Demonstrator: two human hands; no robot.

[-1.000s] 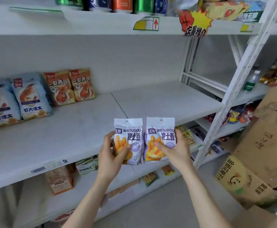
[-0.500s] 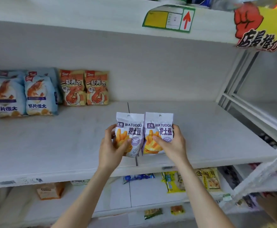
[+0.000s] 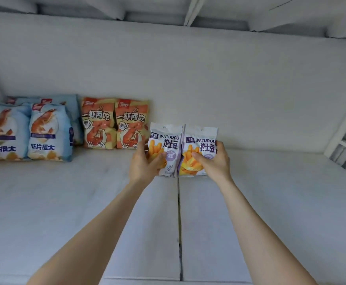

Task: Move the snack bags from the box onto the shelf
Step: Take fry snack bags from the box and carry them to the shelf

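Shelf (image 3: 65, 202): wide white deck made of two flat boards, with a dark seam (image 3: 179, 223) running front to back near the middle. The surface is matte and faintly scuffed. White back panel (image 3: 188, 79) is plain and flat. The underside of the shelf above (image 3: 188, 13) shows ribs and a cross brace. A white metal upright (image 3: 344, 128) stands at the right end, angled by the wide lens.

Stock at back left, against the panel:
- blue bags (image 3: 42, 136) with a prawn print, puffy pillow packs, two in front and more behind, touching
- orange bags (image 3: 114, 124), two side by side and upright, just right of the blue ones

Task items are two white-and-purple foil pouches with a fries print and "WATUDOU" lettering, each with a flat top seal and a hang hole. They are upright, side by side with edges touching, over the seam.
- left bag (image 3: 168, 140): just right of the orange pair, its near edge overlapping them in view. Left hand (image 3: 143, 163) grips it, thumb across the front, fingers behind.
- right bag (image 3: 203, 138): right hand (image 3: 213, 161) grips it the same way, thumb on the front, fingers wrapped round the right edge.

The pouch bottoms sit low at deck level, mid-depth. Cannot tell whether they touch the board. Both forearms reach in over the front edge.
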